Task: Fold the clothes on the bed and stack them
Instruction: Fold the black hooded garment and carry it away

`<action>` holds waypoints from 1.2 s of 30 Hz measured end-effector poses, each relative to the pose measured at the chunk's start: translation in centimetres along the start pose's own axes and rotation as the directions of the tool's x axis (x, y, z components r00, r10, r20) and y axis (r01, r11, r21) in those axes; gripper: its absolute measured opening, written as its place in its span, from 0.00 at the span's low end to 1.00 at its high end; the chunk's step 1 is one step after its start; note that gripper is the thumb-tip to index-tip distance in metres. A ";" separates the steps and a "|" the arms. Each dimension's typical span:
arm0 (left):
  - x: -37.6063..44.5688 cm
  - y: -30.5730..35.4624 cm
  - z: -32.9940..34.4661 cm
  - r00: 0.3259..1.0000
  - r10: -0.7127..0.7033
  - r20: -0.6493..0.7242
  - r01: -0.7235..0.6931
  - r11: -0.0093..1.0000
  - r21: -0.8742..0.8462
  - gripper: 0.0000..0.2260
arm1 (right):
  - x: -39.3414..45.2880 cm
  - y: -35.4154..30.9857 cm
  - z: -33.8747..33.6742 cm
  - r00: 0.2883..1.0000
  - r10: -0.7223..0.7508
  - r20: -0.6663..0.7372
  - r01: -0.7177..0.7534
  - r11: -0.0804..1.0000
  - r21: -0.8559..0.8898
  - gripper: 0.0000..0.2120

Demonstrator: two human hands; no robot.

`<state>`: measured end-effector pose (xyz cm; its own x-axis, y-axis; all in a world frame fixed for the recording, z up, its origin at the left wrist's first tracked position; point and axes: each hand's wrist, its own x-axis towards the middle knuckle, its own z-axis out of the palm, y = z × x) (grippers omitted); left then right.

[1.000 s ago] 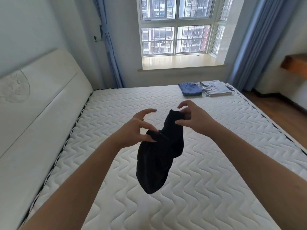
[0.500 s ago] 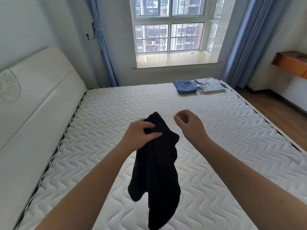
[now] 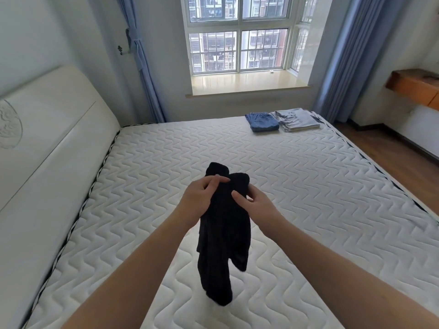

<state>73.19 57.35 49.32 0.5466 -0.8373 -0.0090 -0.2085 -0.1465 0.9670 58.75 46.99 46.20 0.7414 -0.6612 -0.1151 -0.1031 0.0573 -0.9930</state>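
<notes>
Black garment (image 3: 223,233) (no legible label) | left hand (image 3: 202,198) grips | right hand (image 3: 256,205) pinches

Seen from above, two bare forearms reach out over a bare white quilted mattress (image 3: 308,186). The left hand (image 3: 202,198) grips the top of a black garment (image 3: 223,233), fingers curled over its upper edge. The right hand (image 3: 256,205) pinches the cloth just beside it. The garment hangs bunched and limp above the mattress. At the far right corner lie folded blue jeans (image 3: 261,121) beside a folded grey stack (image 3: 298,119). A cream headboard (image 3: 47,150) stands left; a window (image 3: 240,34) with blue curtains (image 3: 342,58) is beyond.
</notes>
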 end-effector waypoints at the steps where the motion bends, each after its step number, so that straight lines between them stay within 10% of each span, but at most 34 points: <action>1: 0.0 0.0 -0.1 1.000 0.006 0.003 -0.006 1.000 -0.015 0.12 | 0.2 0.2 -0.1 1.000 0.021 -0.022 -0.021 1.000 0.008 0.18; 7: 0.4 -1.2 -3.3 0.982 0.009 -0.189 -0.024 0.997 -0.074 0.04 | 2.3 0.7 -2.6 0.977 0.118 -0.179 -0.106 0.991 0.077 0.05; 13: 1.0 -2.7 -7.8 0.970 -0.043 -0.238 0.030 0.998 -0.057 0.35 | 3.3 0.1 -7.4 0.992 0.085 -0.097 -0.069 0.984 0.162 0.15; 20: 1.6 -4.6 -10.5 0.986 -0.141 -0.090 0.133 0.987 -0.095 0.10 | 4.3 -1.2 -11.1 0.980 0.200 -0.015 -0.199 0.977 0.072 0.26; 29: 1.6 -4.7 -11.5 0.989 -0.044 0.145 0.067 0.984 -0.163 0.17 | 3.9 -0.3 -11.0 0.970 0.233 0.076 -0.244 0.897 0.367 0.24; 36: 1.6 -3.9 -10.6 0.992 0.042 0.122 -0.064 0.981 0.183 0.14 | 3.8 -0.6 -11.1 0.986 0.159 0.054 -0.168 0.939 0.300 0.21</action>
<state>83.48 62.20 48.21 0.4340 -0.9009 0.0004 -0.3876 -0.1863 0.9028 54.26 36.08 46.60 0.7503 -0.6021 -0.2730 -0.0228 0.3891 -0.9209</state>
